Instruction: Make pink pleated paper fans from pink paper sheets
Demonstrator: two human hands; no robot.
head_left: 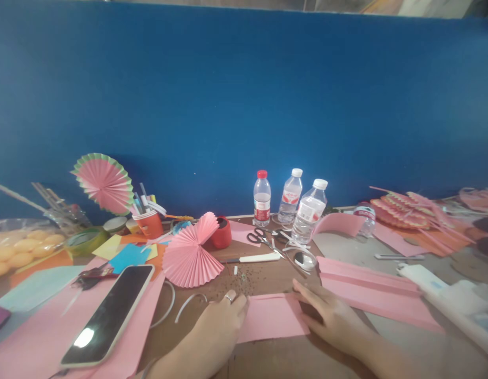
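A sheet of pink paper with a folded-looking upper edge lies on the brown table between my hands. At its left edge is my left hand, fingers curled and closed on the paper; a ring shows on one finger. My right hand rests by the right end of the sheet with fingers stretched and apart, some touching the paper. Beyond them lie a white-handled knife, black scissors and a pleated pink paper fan. To the right is a creased pink sheet.
A phone lies on pink paper at left. Water bottles stand before the blue partition. An orange cup holds pens near a green-edged fan. Pink folded pieces lie at right.
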